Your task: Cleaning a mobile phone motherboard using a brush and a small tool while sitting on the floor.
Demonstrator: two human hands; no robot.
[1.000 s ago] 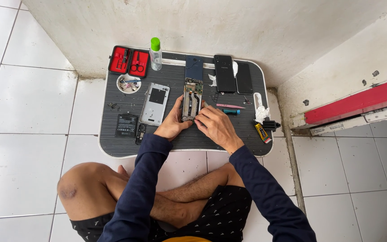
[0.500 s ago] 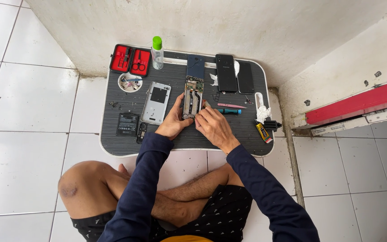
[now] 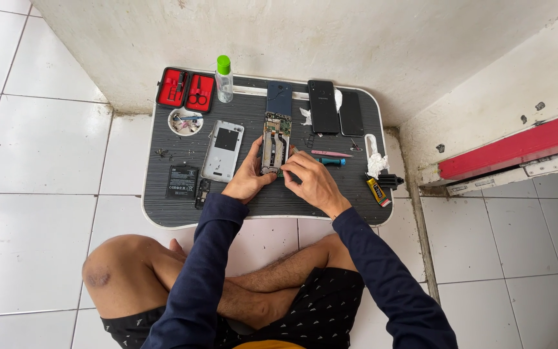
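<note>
Carefully, I'd keep my left hand (image 3: 248,181) clamped on the opened phone (image 3: 275,143) while right hand (image 3: 311,184), fingers pinched at five o'clock, probes gently.

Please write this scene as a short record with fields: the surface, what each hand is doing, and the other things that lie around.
surface: dark ribbed mat on a low white tray, on white floor tiles
left hand: holds the left edge of the opened phone
right hand: at the phone's lower right edge; any tool in it is too small to tell
left of phone: silver back cover, black battery, small round dish
far edge: red tool case, clear bottle with green cap, two dark phones
right side: blue-handled screwdriver, yellow glue tube
</note>
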